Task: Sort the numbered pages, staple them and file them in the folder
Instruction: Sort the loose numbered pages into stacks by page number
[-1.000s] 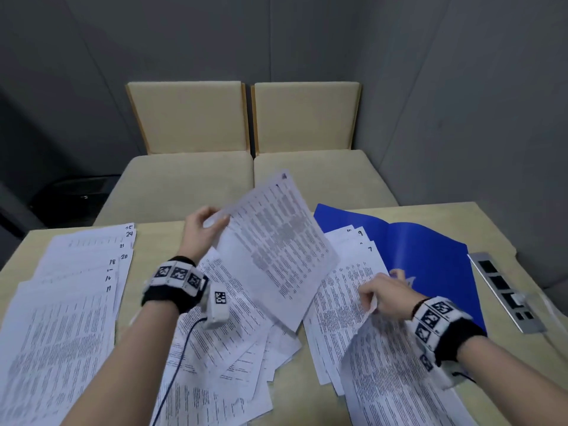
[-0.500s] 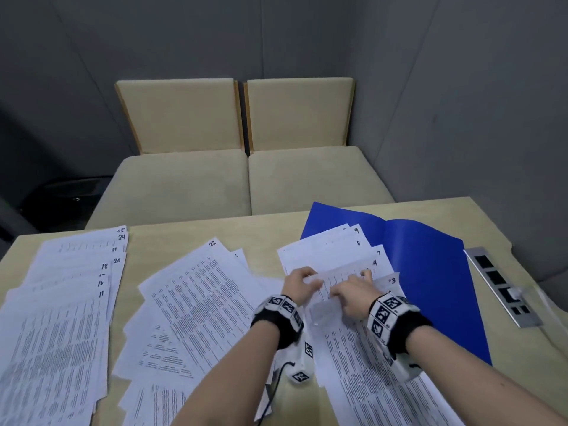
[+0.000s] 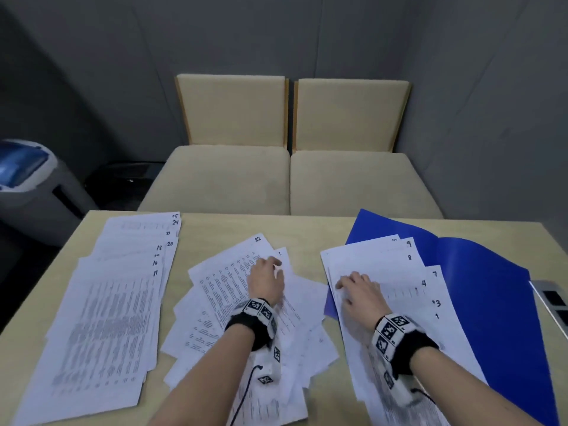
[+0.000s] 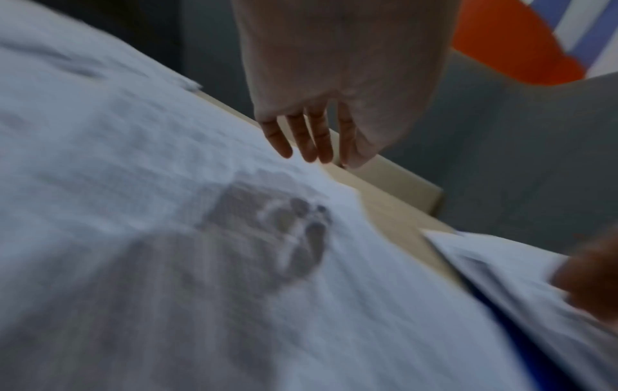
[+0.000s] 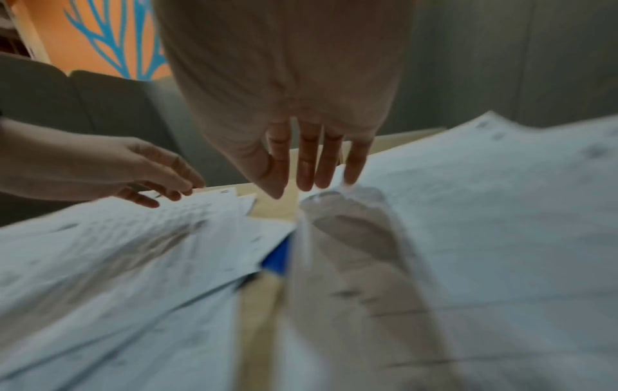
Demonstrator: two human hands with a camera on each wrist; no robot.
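Observation:
Three groups of numbered pages lie on the table. A fanned left stack (image 3: 101, 302) shows numbers from 11 up to 25. A loose middle pile (image 3: 233, 305) has page 22 on top. A fanned right stack (image 3: 384, 272) shows 1 to 9 and lies on the open blue folder (image 3: 479, 284). My left hand (image 3: 266, 279) hovers flat over the middle pile with fingers straight (image 4: 301, 142). My right hand (image 3: 358, 290) lies open on the left part of the right stack, fingers straight (image 5: 311, 169). Neither hand holds a page.
Two beige chairs (image 3: 289, 179) stand behind the table's far edge. A grey power socket strip (image 3: 550, 302) is set in the table at the right edge. A grey bin with a blue lid (image 3: 27, 182) stands on the floor at the left.
My left hand lifted a page from the middle pile, laid it on the right stack beside my right hand, then let go and moved back over the middle pile.

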